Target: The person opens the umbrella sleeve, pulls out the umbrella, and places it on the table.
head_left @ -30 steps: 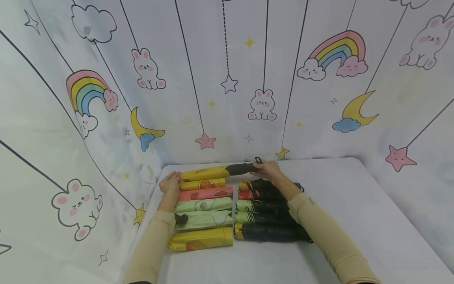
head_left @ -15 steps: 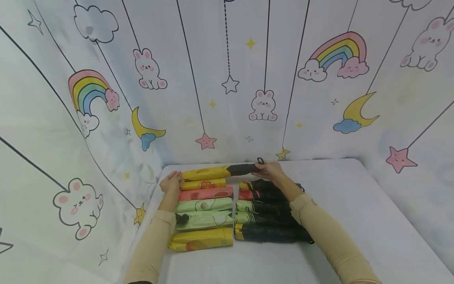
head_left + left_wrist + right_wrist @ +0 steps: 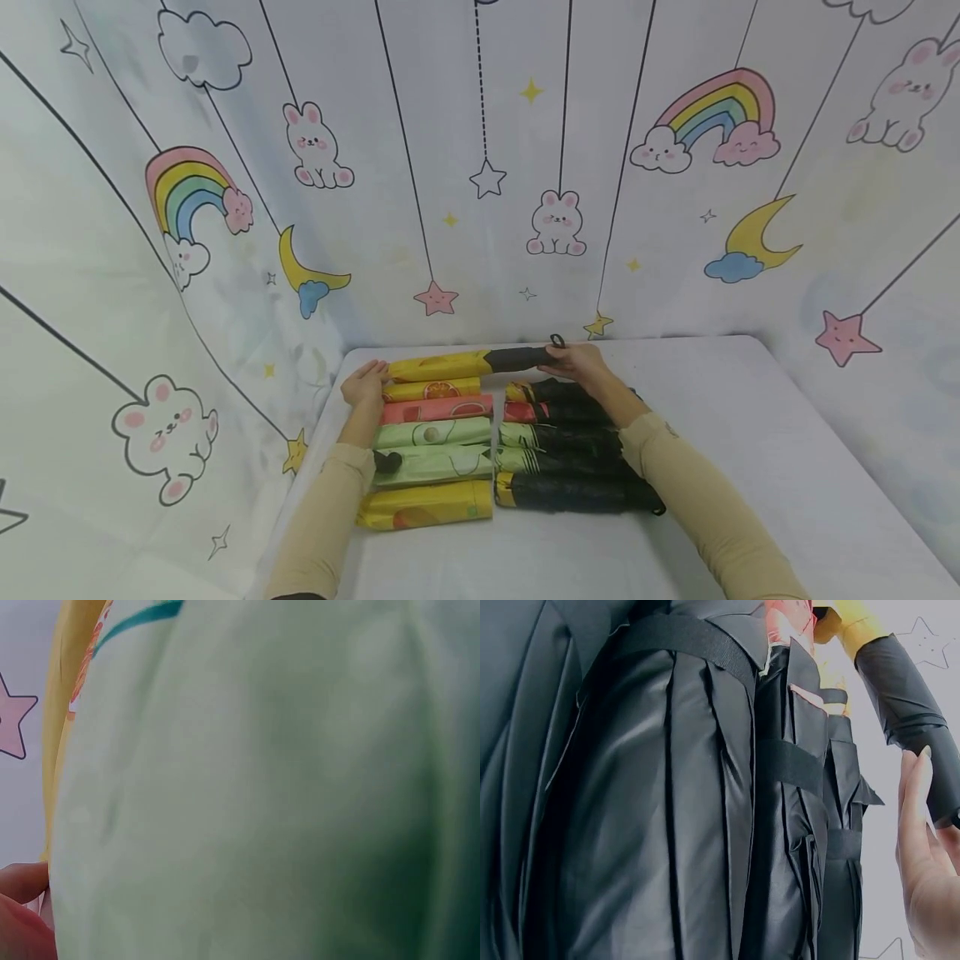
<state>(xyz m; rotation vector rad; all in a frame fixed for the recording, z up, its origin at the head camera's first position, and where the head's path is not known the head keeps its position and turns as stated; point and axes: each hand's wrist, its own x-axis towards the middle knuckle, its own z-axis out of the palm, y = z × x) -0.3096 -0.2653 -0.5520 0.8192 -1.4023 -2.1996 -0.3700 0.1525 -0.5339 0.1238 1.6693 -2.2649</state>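
At the back of the table, a folded umbrella (image 3: 517, 359) sits partly in a yellow fruit-print sleeve (image 3: 438, 367); its black right part, with a small loop, sticks out. My left hand (image 3: 364, 384) holds the sleeve's left end. At the other end my right hand (image 3: 577, 364) grips the black part near the loop. In the right wrist view its fingers lie along the black umbrella (image 3: 904, 690). Just in front lies a yellow sleeve with an orange slice (image 3: 441, 389). In the left wrist view, green cloth (image 3: 247, 787) hides most of the left hand (image 3: 22, 919).
A left column holds a red sleeve (image 3: 435, 408), two green sleeves (image 3: 442, 432) and a yellow sleeve (image 3: 427, 505) in front. Several dark folded umbrellas (image 3: 577, 492) lie in a right column. White cloth (image 3: 750, 467) covers the table; a printed curtain (image 3: 480, 250) stands behind.
Both hands and the umbrella with its yellow sleeve have shifted slightly to the right. The grip of each hand looks the same, and the other sleeves and umbrellas have stayed in place.
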